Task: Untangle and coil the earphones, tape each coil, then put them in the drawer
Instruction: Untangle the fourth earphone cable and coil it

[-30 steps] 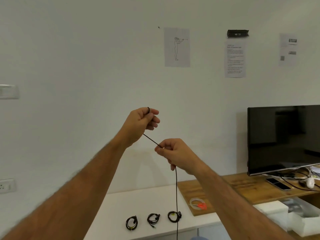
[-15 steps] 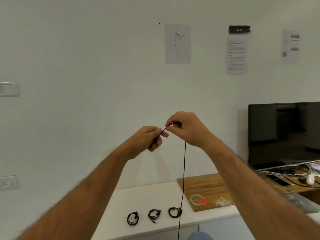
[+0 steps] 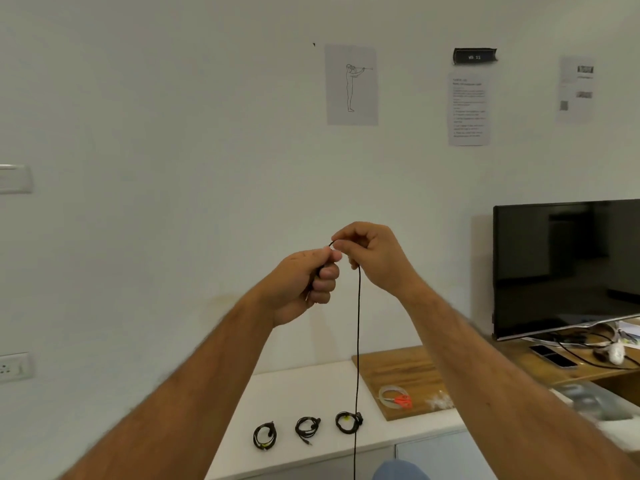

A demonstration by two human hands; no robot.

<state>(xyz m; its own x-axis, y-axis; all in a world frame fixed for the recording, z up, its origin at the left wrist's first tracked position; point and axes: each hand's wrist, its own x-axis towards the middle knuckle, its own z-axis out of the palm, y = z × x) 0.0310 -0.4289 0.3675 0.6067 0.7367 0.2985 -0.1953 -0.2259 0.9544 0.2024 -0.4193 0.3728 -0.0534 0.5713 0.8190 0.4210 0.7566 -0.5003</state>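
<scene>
Two hands meet in front of the wall in the head view, the only one there is. The left hand (image 3: 304,282) is clenched round a dark bundle of cord, presumably the coil so far; the right hand (image 3: 370,254) pinches the cord (image 3: 358,341) at its top, just beside the left thumb. From there the cord hangs straight down past the front edge of the white surface (image 3: 311,386) and out of frame, so its free end is unseen.

Three finished coils (image 3: 306,426) lie in a row near that front edge; the hanging cord crosses in front of the right-hand one. A tape roll (image 3: 391,394) and orange scissors (image 3: 403,400) sit on the wooden board (image 3: 408,368) at the surface's right.

Likely risks: the swinging tail could snag or drag the nearest coil off the edge; a loose left grip could let the loops spring open; winding without letting the cord turn could build twist and kinks.
</scene>
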